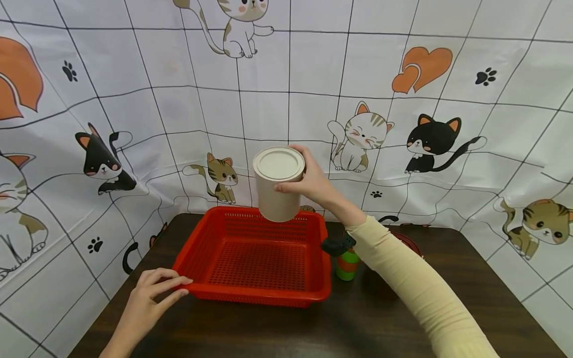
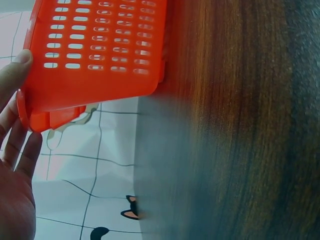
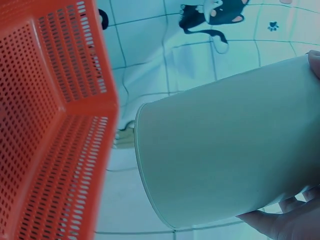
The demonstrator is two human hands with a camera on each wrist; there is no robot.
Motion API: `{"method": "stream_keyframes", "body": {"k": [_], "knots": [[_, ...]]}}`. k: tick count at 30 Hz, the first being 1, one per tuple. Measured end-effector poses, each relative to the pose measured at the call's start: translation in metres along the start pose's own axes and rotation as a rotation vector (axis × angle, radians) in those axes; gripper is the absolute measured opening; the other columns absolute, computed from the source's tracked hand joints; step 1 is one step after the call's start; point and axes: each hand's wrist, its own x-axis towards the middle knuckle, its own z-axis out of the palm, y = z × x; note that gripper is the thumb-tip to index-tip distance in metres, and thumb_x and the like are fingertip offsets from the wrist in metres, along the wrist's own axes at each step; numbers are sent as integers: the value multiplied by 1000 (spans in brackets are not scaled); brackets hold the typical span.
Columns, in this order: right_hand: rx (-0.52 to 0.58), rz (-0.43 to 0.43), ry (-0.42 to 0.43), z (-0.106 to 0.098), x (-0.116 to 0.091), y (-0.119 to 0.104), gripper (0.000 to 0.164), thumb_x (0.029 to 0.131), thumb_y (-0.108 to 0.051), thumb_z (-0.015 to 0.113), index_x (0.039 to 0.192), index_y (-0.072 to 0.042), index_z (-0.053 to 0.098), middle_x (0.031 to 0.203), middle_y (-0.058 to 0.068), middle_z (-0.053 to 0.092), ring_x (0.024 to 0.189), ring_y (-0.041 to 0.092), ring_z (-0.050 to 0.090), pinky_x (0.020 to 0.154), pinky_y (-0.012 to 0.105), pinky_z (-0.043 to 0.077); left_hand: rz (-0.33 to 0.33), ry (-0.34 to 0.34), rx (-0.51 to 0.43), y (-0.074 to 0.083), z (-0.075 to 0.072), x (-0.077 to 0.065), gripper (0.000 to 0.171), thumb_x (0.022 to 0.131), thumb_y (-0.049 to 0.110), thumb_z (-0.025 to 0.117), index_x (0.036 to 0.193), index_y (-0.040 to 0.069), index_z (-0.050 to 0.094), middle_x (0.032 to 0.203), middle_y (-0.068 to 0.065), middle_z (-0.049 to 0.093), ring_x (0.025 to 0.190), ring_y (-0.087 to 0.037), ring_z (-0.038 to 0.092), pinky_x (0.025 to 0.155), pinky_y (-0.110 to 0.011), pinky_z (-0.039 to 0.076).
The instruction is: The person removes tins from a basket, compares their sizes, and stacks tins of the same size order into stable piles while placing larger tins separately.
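My right hand (image 1: 319, 185) grips a cream-white lidded canister (image 1: 276, 199) by its side, thumb in front. The canister is held up over the back part of a red plastic basket (image 1: 257, 292). In the right wrist view the canister (image 3: 225, 145) lies across the picture beside the perforated basket wall (image 3: 75, 165). At the basket's front left corner, my left hand (image 1: 147, 301) pinches the rim. The left wrist view has the thumb on one side of the rim (image 2: 22, 112) and the fingers on the other. Bare slotted floor shows inside the basket.
A green and orange cup (image 1: 347, 266) stands right of the basket, partly behind the right forearm. Red round-edged things (image 1: 407, 242) are mostly hidden by the sleeve. The dark wooden table (image 1: 358, 328) meets a cat-patterned wall covering (image 1: 309, 114) at the back.
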Motion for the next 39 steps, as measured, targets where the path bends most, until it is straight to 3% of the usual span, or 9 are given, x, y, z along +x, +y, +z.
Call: {"method": "stream_keyframes", "body": {"k": [16, 23, 33, 39], "knots": [[-26, 44, 130, -73, -18, -28, 92, 73, -12, 81, 149, -18, 29, 142, 11, 47, 128, 21, 48, 108, 43, 38, 1, 5, -6, -1, 1, 0, 47, 60, 0, 89, 96, 29, 79, 97, 12, 61, 101, 2, 40, 81, -17, 31], [-51, 26, 192, -103, -33, -30, 84, 77, -10, 79, 146, -19, 32, 139, 6, 48, 124, 16, 48, 101, 35, 40, -2, 1, 2, -1, 1, 0, 46, 61, 2, 89, 96, 29, 79, 97, 11, 62, 101, 3, 40, 81, -18, 31], [-135, 74, 264, -135, -62, -28, 86, 82, -6, 74, 151, -20, 26, 140, 0, 44, 128, 13, 44, 102, 35, 38, 1, -7, 6, 1, 1, 1, 45, 61, 3, 89, 96, 29, 79, 96, 12, 61, 100, 2, 40, 81, -18, 31], [-175, 72, 325, -158, -81, -23, 84, 82, -5, 74, 150, -18, 26, 135, -7, 43, 123, 12, 45, 95, 21, 40, 1, -7, 16, 0, 0, 2, 47, 61, 1, 89, 95, 30, 79, 96, 13, 61, 100, 3, 39, 80, -19, 32]]}}
